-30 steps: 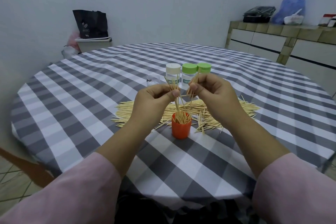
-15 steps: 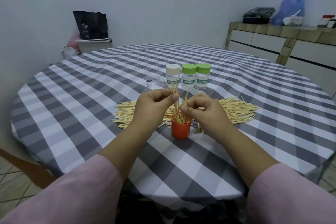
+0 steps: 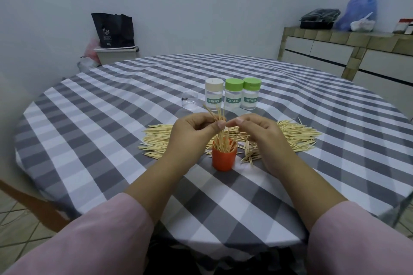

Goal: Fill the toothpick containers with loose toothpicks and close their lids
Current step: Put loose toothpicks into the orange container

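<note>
Near the table's front edge, an orange container [image 3: 224,158] stands upright with toothpicks inside. Left hand [image 3: 192,135] pinches a toothpick bundle [image 3: 218,116] above it; right hand [image 3: 260,131], fingers curled, meets it thumb to thumb, its grasp unclear. Loose toothpicks [image 3: 290,134] lie behind.

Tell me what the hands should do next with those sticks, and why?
Probably lower the bunch of toothpicks that the left hand pinches straight down into the orange cup, then loosen the grip. Their lower ends already point into its open top, and the right hand pinches nothing I can see.
</note>
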